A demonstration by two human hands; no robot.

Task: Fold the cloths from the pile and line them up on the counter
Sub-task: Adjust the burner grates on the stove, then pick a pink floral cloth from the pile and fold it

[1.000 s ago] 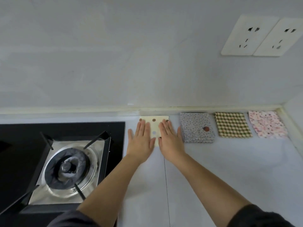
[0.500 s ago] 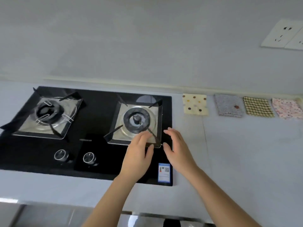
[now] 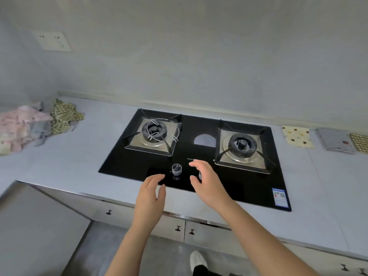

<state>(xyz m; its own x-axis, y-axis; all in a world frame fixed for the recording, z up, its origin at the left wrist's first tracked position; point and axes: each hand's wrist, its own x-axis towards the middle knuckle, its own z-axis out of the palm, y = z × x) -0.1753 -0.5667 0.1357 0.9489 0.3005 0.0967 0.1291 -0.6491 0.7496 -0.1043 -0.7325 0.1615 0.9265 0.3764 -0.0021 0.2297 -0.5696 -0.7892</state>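
1. Both empty, fingers loosely spread: left hand (image 3: 151,196) and right hand (image 3: 207,186), held over the front of the black glass two-burner hob (image 3: 249,188), near its knobs.
2. Crumpled pile of pink, grey and checked cloths (image 3: 29,126): far left on the pale grey counter (image 3: 79,156).
3. Folded cream dotted cloth (image 3: 297,136), folded grey cloth (image 3: 335,140), folded checked cloth (image 3: 360,142): in a row right of the hob, along the wall.

Hands (image 3: 150,193) off dotted cloth (image 3: 297,136) — now over hob (image 3: 199,124)
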